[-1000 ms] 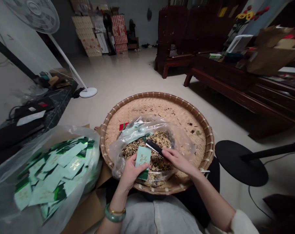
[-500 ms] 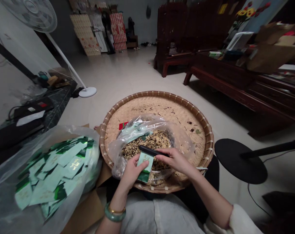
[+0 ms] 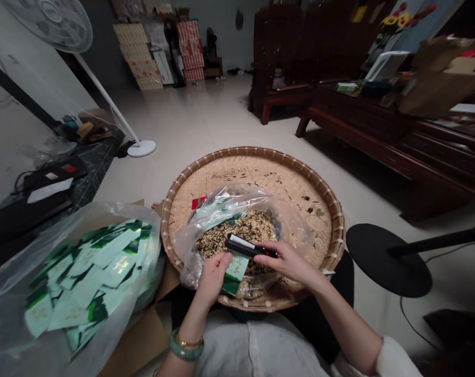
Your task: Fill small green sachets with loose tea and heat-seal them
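My left hand is closed, pinching the upper left corner of a pale and dark green packet. In my right hand is a black handheld bag sealer, lying across the packet's top edge; a small red light shows near the fingers. Whether its jaws are pressed together I cannot make out. Just beyond both hands, a clear plastic bag lies spread on a round woven bamboo tray. It holds dark and tan dried pieces, with several green packets at its far left side.
To the left, a large clear bag full of green packets sits in a cardboard box. A red packet and loose scraps lie on the tray. A black round stand base is at right, a white fan at back left.
My left thumb has moved from the packet's front up to its top left corner. The sealer has rolled in my right hand, now showing a pale strip and a red light.
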A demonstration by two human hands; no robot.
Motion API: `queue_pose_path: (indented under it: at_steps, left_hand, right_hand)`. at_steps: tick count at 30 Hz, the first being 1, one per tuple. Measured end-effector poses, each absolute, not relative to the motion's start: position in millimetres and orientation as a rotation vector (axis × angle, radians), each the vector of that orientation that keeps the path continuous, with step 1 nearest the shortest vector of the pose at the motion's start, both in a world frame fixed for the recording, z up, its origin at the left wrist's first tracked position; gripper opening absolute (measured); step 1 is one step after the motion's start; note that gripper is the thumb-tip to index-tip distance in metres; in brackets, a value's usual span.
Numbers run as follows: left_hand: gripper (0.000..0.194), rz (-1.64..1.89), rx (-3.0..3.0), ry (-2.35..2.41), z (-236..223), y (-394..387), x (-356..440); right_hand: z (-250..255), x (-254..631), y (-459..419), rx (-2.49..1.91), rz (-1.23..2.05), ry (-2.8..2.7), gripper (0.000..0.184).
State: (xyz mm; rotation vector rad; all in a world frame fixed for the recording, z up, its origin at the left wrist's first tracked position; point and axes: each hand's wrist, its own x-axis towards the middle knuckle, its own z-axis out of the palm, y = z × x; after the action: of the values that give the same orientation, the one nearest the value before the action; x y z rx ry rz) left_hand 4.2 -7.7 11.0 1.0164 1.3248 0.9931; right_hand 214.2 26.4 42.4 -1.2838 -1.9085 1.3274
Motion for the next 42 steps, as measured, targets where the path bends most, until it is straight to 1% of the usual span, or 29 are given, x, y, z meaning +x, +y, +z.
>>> queue_pose_path:
  at_steps: [4,8,14,18,24,26,30,33,35,39,42]
  left_hand:
    - [0.047,1.043,1.019,1.378,8.0,-7.4,1.8]
    - [0.046,1.004,1.029,1.364,6.9,-7.6,1.7]
    - [0.044,0.931,1.088,1.335,12.5,-8.7,4.8]
    - [0.043,0.925,1.111,1.353,15.8,-8.4,3.7]
    - [0.044,0.960,1.059,1.374,11.9,-8.4,0.2]
    - [0.044,0.959,1.058,1.375,12.0,-8.3,0.2]
    - [0.046,0.919,1.097,1.366,16.2,-7.5,2.6]
    - [0.045,0.910,1.121,1.376,17.4,-7.0,2.5]
    - [0.045,0.907,1.128,1.381,16.0,-7.0,0.6]
    - [0.045,0.924,1.133,1.392,12.5,-7.6,-2.7]
    - [0.045,0.902,1.150,1.386,12.5,-8.0,-1.9]
  right_hand:
    - [49.9,223.8,25.8,-1.304,1.365,-1.917,0.043]
    - [52.5,226.2,25.5,-1.339,1.346,-1.932,0.045]
    - [51.5,214.6,25.4,-1.255,1.327,-1.970,0.035]
    - [48.1,212.3,26.3,-1.253,1.339,-1.937,0.033]
    - [37.9,225.7,32.0,-1.416,1.487,-1.709,0.044]
    - [38.6,227.3,31.9,-1.424,1.449,-1.731,0.044]
    - [44.8,218.4,27.2,-1.295,1.307,-1.917,0.037]
    - [46.5,211.3,24.8,-1.287,1.296,-1.957,0.034]
    - [43.8,211.0,25.3,-1.301,1.293,-1.913,0.035]
    - [36.5,217.1,28.1,-1.404,1.280,-1.803,0.045]
    - [38.1,217.9,26.9,-1.386,1.247,-1.874,0.043]
